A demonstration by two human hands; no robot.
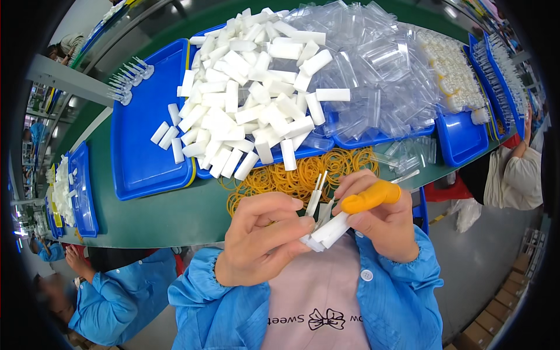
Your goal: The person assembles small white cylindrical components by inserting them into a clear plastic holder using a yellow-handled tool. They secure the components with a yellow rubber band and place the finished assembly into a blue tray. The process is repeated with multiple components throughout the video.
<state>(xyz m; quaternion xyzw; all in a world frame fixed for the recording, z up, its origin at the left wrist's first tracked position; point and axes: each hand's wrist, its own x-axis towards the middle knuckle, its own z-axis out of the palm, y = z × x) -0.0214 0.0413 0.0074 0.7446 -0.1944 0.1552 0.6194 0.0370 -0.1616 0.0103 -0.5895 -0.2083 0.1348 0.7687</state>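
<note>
Close to my chest, my left hand (261, 239) and my right hand (376, 214) meet over a small white plastic piece (328, 231). Both hands grip it, the left from the left side, the right from above and the right. An orange rubber finger cot (368, 197) covers my right index finger. Thin clear plastic sticks (315, 192) rise from between my fingers. Just beyond my hands lies a heap of yellow rubber bands (291, 175) on the green table (169, 216).
A pile of white plastic blocks (251, 99) fills blue trays (143, 140). Clear plastic cases (373, 76) are heaped to the right, with more blue trays (461, 137) beyond. Other people in blue coats sit at lower left (111, 297) and at the right (519, 169).
</note>
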